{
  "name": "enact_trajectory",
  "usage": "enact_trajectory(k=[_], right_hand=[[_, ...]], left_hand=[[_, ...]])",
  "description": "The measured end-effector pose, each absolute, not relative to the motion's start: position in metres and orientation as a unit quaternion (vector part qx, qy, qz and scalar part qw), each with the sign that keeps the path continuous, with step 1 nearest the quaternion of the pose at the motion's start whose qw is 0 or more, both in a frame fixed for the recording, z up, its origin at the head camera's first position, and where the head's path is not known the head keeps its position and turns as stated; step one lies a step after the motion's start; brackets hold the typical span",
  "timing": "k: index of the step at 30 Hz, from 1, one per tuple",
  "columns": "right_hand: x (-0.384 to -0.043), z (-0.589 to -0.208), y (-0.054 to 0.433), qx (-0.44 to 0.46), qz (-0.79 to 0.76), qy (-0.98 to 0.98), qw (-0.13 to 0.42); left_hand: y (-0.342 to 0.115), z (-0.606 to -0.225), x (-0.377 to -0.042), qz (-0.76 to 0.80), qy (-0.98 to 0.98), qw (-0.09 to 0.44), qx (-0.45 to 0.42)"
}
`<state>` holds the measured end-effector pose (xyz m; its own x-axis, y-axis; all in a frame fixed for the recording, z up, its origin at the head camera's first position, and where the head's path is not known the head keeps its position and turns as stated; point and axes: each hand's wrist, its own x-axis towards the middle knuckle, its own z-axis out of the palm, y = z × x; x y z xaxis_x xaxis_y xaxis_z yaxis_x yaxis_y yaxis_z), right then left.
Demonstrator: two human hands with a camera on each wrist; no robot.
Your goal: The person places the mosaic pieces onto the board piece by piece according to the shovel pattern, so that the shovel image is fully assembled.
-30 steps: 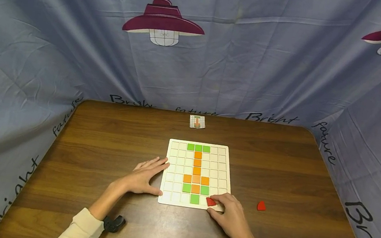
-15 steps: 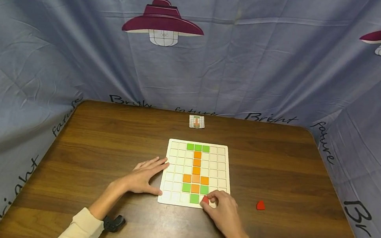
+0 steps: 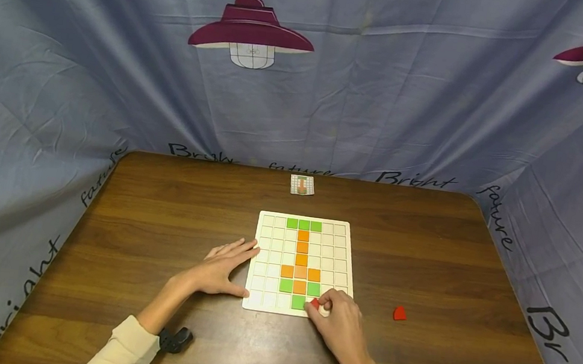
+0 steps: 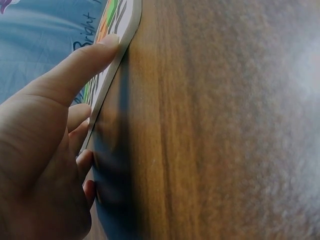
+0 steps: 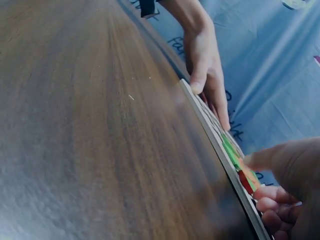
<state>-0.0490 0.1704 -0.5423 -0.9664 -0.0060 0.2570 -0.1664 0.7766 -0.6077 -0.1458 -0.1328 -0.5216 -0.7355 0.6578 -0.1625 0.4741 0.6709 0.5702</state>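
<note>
A white gridded board (image 3: 265, 254) lies on the table, with green tiles (image 3: 304, 225) and orange tiles (image 3: 301, 260) forming an upright figure on it. Along its left edge rests my left hand (image 3: 217, 275), fingers spread and thumb on the near corner; the left wrist view shows the thumb tip on the board's rim (image 4: 111, 75). My right hand (image 3: 341, 326) pinches a red tile (image 3: 314, 304) between thumb and fingers, in the bottom row just right of a green tile (image 3: 298, 302). Fingers partly cover that red tile, also visible in the right wrist view (image 5: 246, 181).
Another red tile (image 3: 399, 314), with one rounded side, lies on the table right of the board. Behind the board is a small pattern card (image 3: 302, 185). A blue-grey curtain (image 3: 387, 115) surrounds the wooden table (image 3: 174, 204).
My right hand has moved left with the red tile, bringing it beside the bottom green tile; over the last half second it barely moves. The left hand stays in place.
</note>
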Motion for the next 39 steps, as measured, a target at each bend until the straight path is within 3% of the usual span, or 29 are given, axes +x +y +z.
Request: enact_trajectory(k=[16,39], right_hand=[[-0.054,-0.543,0.195,0.194,0.398,-0.893,0.076],[-0.055,-0.546,0.185,0.17,0.337,-0.919,0.117]], left_hand=[[-0.132,-0.52,-0.146,0.255,0.896,0.178,0.318],[-0.133,-0.522,-0.145,0.258,0.895,0.177,0.317]])
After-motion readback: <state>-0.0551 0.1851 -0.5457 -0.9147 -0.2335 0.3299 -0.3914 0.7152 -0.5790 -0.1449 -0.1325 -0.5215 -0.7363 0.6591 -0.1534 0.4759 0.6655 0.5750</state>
